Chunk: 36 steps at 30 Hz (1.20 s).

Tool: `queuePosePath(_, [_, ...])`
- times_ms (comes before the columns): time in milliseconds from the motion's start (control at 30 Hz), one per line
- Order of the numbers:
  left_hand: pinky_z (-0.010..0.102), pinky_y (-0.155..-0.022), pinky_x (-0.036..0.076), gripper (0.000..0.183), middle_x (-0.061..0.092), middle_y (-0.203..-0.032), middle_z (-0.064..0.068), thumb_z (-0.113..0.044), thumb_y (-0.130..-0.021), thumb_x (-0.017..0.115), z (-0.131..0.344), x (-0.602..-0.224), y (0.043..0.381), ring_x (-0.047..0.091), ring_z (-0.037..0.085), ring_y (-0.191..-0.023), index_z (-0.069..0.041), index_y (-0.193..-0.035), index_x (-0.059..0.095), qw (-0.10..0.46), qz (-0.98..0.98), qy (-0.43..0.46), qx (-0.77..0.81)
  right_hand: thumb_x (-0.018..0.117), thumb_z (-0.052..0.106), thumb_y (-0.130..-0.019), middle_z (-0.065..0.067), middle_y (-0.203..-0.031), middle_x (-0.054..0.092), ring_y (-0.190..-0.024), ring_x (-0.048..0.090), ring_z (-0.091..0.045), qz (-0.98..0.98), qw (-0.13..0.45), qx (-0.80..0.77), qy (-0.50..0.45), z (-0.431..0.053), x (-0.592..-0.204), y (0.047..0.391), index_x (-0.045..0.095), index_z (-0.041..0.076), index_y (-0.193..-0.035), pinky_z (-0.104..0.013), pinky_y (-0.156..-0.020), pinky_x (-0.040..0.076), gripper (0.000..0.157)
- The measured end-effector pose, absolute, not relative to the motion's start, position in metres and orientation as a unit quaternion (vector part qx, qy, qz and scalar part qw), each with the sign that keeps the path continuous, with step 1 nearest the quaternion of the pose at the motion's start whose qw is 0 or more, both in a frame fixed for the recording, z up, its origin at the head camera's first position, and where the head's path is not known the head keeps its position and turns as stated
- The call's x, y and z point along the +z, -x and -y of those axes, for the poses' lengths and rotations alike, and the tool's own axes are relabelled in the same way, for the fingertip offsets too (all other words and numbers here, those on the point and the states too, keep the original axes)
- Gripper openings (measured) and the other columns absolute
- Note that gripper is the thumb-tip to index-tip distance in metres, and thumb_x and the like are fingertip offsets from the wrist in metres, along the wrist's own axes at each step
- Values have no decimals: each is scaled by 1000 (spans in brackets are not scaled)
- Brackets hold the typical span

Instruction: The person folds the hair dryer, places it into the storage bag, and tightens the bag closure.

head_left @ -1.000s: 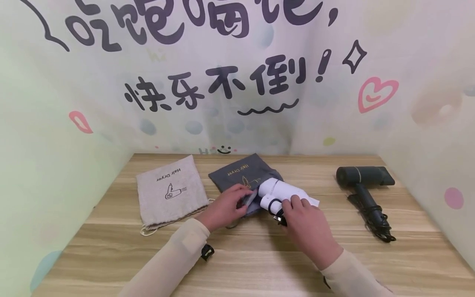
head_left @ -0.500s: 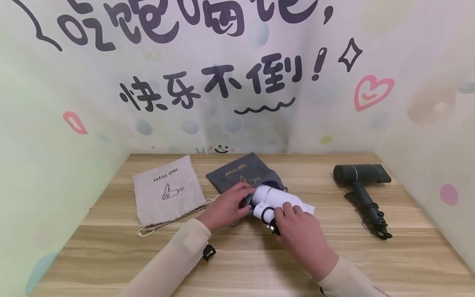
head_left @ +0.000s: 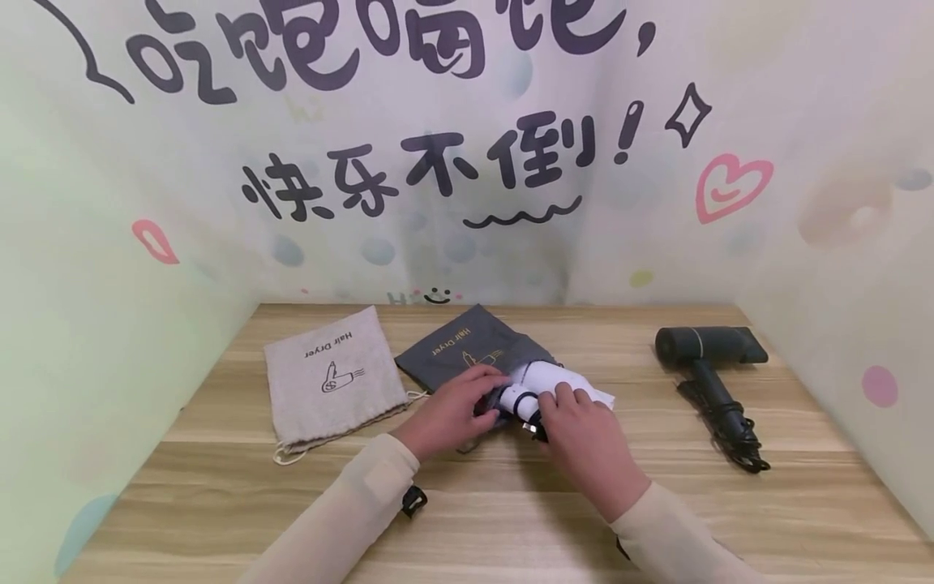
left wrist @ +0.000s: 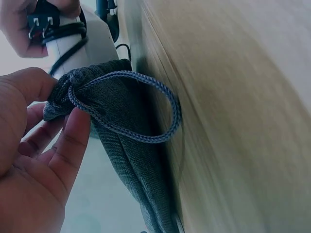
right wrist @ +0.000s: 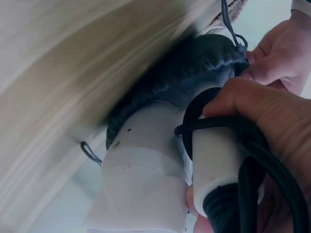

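A white hair dryer [head_left: 550,378] lies partly inside the mouth of a dark grey drawstring pouch [head_left: 460,341] printed "Hair Dryer". My right hand [head_left: 587,438] grips its handle, where a black cord [right wrist: 248,127] is wrapped round. My left hand [head_left: 456,410] pinches the pouch's gathered rim between thumb and fingers. From that rim a drawstring loop [left wrist: 160,104] hangs out, seen in the left wrist view. In the right wrist view the dryer's body [right wrist: 146,160] shows beside its handle [right wrist: 216,160], with the far end hidden in the cloth.
On the left of the wooden table [head_left: 467,527] lies a beige drawstring pouch [head_left: 332,373] with the same print. A black hair dryer [head_left: 711,345], its cord wound round the handle, lies at the right. A printed curtain [head_left: 438,243] stands behind the table.
The white hair dryer has moved left, deeper into the grey pouch, with my right hand following. The pouch has shifted slightly left, and its rim covers more of the dryer.
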<state>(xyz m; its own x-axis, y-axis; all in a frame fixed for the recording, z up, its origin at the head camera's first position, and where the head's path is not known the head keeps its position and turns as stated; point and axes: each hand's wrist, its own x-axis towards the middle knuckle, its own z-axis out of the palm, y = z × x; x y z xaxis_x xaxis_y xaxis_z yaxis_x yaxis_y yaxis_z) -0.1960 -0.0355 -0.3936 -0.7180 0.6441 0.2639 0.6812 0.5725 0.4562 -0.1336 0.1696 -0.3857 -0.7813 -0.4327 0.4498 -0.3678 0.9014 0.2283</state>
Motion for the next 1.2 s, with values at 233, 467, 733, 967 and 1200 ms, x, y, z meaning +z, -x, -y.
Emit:
queuePosePath(233, [25,-88,44,47,47,-126,-2,-19,-85,63,33,-392,195,50,9,-109,-12,-130,51,42,883,378,-276,80,37,-61,-8,-73,43,-60,46,-24,942,252,-60,-212,-163,-387,141,51,5,-81,-33,-45,38,48])
queuePosePath(467, [24,-88,43,45,48,-123,-3,-19,-85,63,31,-390,195,49,8,-107,-12,-128,53,51,876,386,-284,79,34,-64,-7,-74,44,-61,46,-23,941,251,-48,-220,-155,-388,148,53,5,-83,-33,-46,39,43])
queuePosePath(733, [20,-80,44,46,48,-124,-2,-17,-85,62,33,-389,196,49,7,-101,-10,-129,52,41,875,384,-293,81,38,-61,-6,-75,45,-61,48,-23,941,253,-23,-225,-156,-397,159,55,7,-85,-35,-47,41,47])
queuePosePath(967, [19,-74,44,47,47,-125,-1,-17,-85,62,33,-390,196,49,7,-90,-10,-130,51,31,879,378,-290,81,40,-63,-5,-81,45,-68,49,-21,956,180,32,-231,-162,-395,156,56,8,-92,-35,-54,46,50])
queuePosePath(1200, [16,-65,45,47,46,-125,-2,-14,-85,62,35,-393,196,52,5,-76,-7,-130,50,3,876,367,-313,78,38,-65,-4,-77,48,-64,46,-20,965,140,18,-220,-170,-396,138,56,8,-92,-33,-54,43,46])
